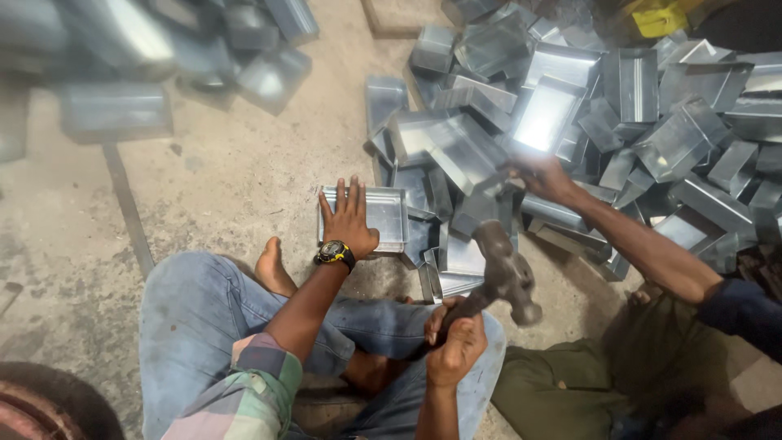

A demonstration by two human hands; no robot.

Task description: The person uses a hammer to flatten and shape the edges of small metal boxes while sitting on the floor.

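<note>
Galvanised, shallow rectangular sheet-metal tray [366,216] lay on the concrete floor [228,171] before me, my left hand [349,220] pressing it flat and steady while my right hand [456,346] gripped a raised steel-headed hammer [501,273].

rough grey concrete floor [236,163], stained, with a thin dark metal strip [129,208] lying across it.

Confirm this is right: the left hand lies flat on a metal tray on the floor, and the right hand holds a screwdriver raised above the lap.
Not quite. The head view shows the right hand gripping a hammer, not a screwdriver, raised above the lap. The rest holds: the left hand lies flat on a metal tray on the floor.
</note>
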